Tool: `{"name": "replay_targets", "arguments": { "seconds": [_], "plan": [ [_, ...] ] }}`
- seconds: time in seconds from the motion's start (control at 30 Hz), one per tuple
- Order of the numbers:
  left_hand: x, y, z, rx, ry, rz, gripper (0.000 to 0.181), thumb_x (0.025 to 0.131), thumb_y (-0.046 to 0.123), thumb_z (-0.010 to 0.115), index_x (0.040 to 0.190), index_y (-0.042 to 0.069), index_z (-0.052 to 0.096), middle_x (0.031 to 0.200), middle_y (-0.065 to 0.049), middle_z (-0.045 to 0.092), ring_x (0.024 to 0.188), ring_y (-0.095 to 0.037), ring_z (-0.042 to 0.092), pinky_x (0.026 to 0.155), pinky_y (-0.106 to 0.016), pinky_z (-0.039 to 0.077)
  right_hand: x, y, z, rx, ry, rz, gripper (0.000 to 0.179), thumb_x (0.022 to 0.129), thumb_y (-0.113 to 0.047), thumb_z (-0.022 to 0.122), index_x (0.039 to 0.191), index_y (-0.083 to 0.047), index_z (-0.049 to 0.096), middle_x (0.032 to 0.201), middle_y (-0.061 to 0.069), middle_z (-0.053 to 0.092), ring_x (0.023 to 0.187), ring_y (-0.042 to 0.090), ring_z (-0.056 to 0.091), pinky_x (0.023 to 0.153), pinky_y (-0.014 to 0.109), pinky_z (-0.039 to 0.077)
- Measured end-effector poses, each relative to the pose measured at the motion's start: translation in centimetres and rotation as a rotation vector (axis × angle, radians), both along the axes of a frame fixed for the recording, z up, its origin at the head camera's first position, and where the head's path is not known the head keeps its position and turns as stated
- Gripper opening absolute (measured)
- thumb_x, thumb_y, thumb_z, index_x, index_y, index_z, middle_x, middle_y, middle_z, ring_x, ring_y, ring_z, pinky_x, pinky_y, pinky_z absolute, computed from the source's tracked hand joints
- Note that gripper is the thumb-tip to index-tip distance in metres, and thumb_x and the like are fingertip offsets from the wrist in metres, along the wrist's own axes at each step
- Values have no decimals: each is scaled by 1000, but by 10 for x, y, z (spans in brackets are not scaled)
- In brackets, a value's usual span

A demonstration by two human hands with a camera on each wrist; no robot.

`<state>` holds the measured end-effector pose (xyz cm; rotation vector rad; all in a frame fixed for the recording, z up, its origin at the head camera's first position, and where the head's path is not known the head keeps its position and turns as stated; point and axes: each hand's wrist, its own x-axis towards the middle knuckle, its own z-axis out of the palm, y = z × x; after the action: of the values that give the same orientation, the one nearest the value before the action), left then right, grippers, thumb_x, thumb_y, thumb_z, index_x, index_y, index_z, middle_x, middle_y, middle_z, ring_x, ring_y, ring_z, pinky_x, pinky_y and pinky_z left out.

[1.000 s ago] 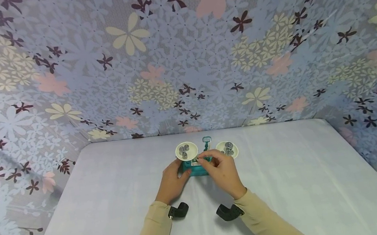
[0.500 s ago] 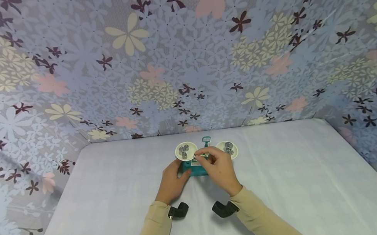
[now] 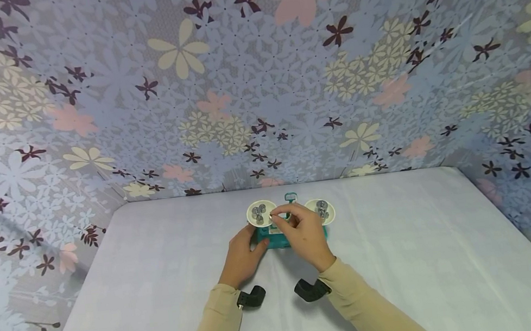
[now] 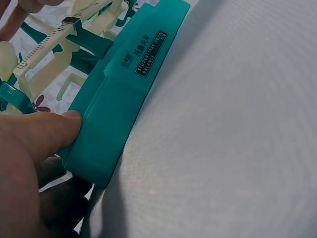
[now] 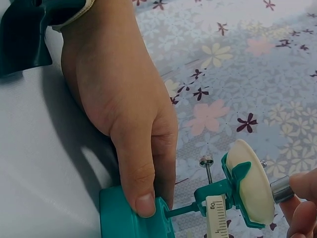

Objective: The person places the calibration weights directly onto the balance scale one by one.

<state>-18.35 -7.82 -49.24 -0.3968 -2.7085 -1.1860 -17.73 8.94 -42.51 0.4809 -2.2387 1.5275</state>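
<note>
A teal toy tray balance (image 3: 279, 242) stands near the table's far edge. My left hand (image 3: 242, 253) grips the left end of its base, thumb along the front side in the left wrist view. With thumb and fingertips my right hand (image 3: 304, 232) pinches a small metal weight (image 5: 282, 189), held at the right edge of the cream left pan (image 3: 251, 213). Several metal weights (image 3: 259, 212) lie in that pan. More weights (image 3: 322, 208) sit in the right pan (image 3: 332, 215), partly behind the right hand. A numbered beam (image 4: 48, 47) carries a dark slider (image 4: 72, 21).
The white-covered table (image 3: 428, 256) extends around the balance. Behind it rises a flowered backdrop (image 3: 288, 103). Black wrist cameras (image 3: 253, 297) are strapped below both hands. A teal pointer frame (image 3: 291, 197) stands up behind the beam.
My right hand has moved left with the weight, from above the middle of the balance to the left pan's edge. The left hand has kept its grip on the base.
</note>
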Motion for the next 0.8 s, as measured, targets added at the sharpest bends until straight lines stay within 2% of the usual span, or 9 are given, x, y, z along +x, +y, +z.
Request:
{"name": "replay_targets", "arguments": {
  "seconds": [0.13,0.33,0.53,0.8],
  "plan": [
    [0,-1,0,1,-8,0,58,91,31,58,139,3,40,136,-15,47,126,-27,44,106,-41,35,-5,-1,-5,16,22,-5,11,86,-20,68,94,-15,72,59,4,47,44,13,37,38,24,31],
    [-1,-2,-1,5,-9,-9,58,91,32,57,140,4,40,137,-14,46,127,-26,43,106,-40,35,-6,-5,-4,22,43,-16,8,84,-19,69,92,-17,72,60,-2,48,46,11,38,40,24,32],
    [-2,-2,-2,7,-17,-6,58,91,33,57,140,5,40,137,-13,46,127,-24,42,107,-39,34,-6,-8,-4,40,27,-28,8,85,-17,68,92,-17,72,72,-7,57,47,11,41,40,24,36],
    [-2,-2,-2,-4,-16,-1,58,91,33,57,140,6,40,137,-13,47,127,-24,43,107,-39,34,-10,-10,-7,87,59,-52,9,85,-21,68,92,-18,72,82,-9,62,48,9,43,42,24,37]
  ]
}}
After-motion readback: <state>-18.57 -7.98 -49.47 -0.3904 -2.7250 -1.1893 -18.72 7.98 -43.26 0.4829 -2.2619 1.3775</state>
